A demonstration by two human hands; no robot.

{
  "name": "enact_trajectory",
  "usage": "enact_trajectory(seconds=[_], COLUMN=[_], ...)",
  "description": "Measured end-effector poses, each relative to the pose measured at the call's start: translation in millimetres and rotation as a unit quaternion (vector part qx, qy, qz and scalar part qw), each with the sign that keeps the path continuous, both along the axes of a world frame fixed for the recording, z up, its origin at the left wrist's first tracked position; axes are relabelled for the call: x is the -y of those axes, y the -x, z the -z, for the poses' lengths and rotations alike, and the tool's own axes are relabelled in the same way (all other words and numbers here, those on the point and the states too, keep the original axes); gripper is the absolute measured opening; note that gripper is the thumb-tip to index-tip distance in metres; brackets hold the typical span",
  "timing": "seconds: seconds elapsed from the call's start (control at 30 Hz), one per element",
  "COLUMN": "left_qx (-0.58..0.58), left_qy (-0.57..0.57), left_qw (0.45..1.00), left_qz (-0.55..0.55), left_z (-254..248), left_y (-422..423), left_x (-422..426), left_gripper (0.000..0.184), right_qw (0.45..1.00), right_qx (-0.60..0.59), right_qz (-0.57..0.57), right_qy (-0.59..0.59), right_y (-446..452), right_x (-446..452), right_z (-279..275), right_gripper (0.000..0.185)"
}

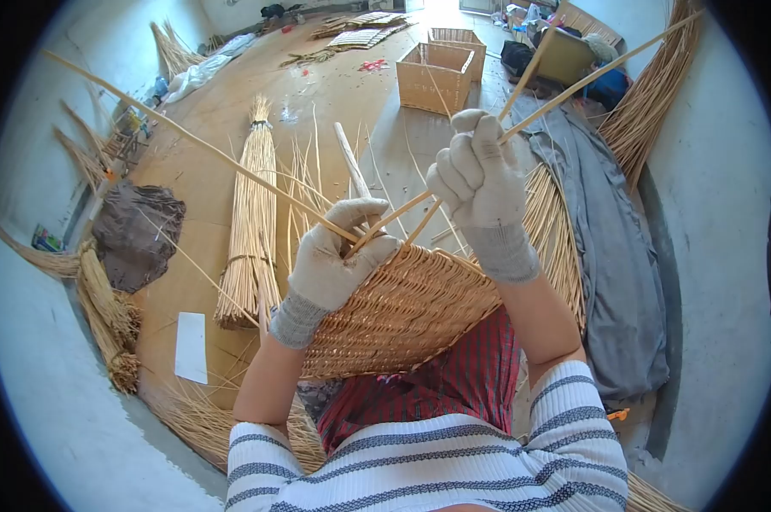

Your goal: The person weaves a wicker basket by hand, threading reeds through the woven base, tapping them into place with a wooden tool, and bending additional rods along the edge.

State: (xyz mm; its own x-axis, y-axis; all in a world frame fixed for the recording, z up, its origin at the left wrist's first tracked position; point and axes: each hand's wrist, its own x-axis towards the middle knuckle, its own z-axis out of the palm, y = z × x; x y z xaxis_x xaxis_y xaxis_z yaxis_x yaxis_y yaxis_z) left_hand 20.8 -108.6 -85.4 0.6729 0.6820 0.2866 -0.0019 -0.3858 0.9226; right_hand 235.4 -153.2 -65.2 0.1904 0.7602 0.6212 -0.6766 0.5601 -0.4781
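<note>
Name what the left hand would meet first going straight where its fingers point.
Past its grip, the left hand would probably meet the slanting rod at the edge of the woven piece, though depth is unclear.

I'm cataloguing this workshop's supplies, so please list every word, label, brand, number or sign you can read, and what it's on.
No text can be read.
Nearer cardboard box: faint marks on its front, too blurred to read.
Small colourful packet by the wall: too small to tell.
White sheet: no visible writing.
Woven piece: no lettering visible.
</note>
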Motion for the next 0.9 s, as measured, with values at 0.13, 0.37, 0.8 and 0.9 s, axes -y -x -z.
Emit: enact_trajectory(seconds=[0.13, 0.37, 0.8, 0.9], left_qx=[-0.007, 0.05, -0.152, -0.191], left_qy=[-0.063, -0.023, 0.033, 0.078], left_qw=[0.998, 0.979, 0.954, 0.949], left_qz=[-0.017, 0.197, 0.258, 0.237], left_z=[-1, -3, -37, -47], left_y=[3, -5, -4, -7], left_x=[-2, -32, -54, -50], left_gripper=[0.043, 0.027, 0.027, 0.026], right_qw=[0.995, 0.996, 0.991, 0.966], right_qx=[-0.047, -0.04, -0.107, -0.135], right_qz=[0.05, 0.045, 0.073, 0.196], right_qy=[0.073, 0.065, 0.023, 0.101], right_y=[10, 9, -80, -42], right_x=[5, 6, 57, 74], right_z=[-9, -6, 23, 108], right_gripper=[0.03, 0.031, 0.032, 0.03])
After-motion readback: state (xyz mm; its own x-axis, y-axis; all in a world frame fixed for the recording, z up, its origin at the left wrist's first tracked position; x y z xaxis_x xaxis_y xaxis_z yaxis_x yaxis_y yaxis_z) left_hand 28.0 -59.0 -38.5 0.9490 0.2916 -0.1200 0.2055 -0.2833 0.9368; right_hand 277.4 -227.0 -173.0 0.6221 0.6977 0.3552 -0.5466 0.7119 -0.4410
